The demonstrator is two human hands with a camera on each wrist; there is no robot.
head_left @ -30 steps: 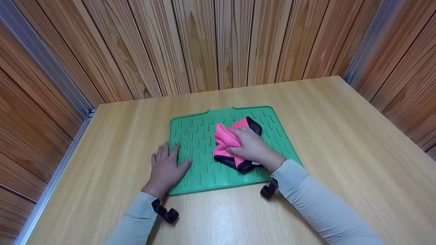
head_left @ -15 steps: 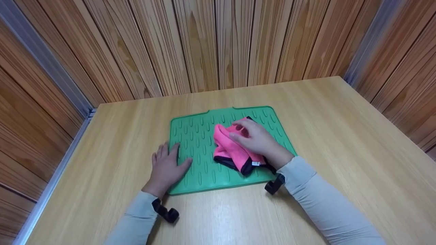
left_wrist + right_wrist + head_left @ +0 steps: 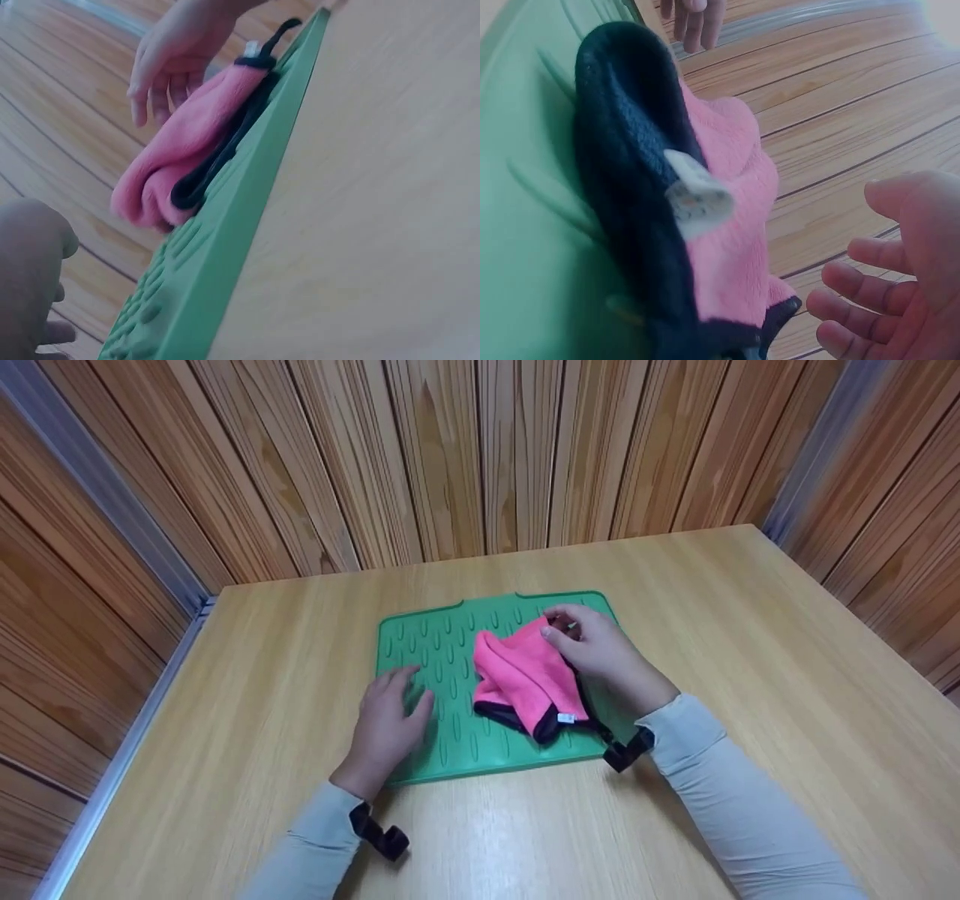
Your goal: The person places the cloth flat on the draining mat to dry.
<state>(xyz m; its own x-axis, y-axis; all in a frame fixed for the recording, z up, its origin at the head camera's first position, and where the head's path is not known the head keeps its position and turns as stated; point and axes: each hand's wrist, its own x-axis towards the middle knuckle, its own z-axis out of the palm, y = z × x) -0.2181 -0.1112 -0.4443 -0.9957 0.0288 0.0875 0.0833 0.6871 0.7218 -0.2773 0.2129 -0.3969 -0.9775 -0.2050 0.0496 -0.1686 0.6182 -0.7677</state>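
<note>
A crumpled pink cloth (image 3: 525, 671) with dark edging and a small white tag (image 3: 566, 718) lies folded over on the green ridged mat (image 3: 442, 757). A dark loop sticks out at its near corner in the left wrist view. My right hand (image 3: 600, 649) hovers at the cloth's far right edge with fingers loosely bent; the right wrist view shows the hand (image 3: 922, 277) beside the cloth (image 3: 731, 247) with nothing in it. Over the mat's left part is my left hand (image 3: 390, 724), thumb and fingers spread, holding nothing.
The mat lies on a light wooden table (image 3: 292, 660). Wood-panelled walls (image 3: 450, 457) stand behind and at both sides. A black wrist mount (image 3: 382, 832) hangs from the left sleeve, and another black mount (image 3: 628, 750) from the right.
My right hand has let go of the cloth and moved right and away, leaving it more spread out. My left hand has lifted from the mat's left edge and shifted right.
</note>
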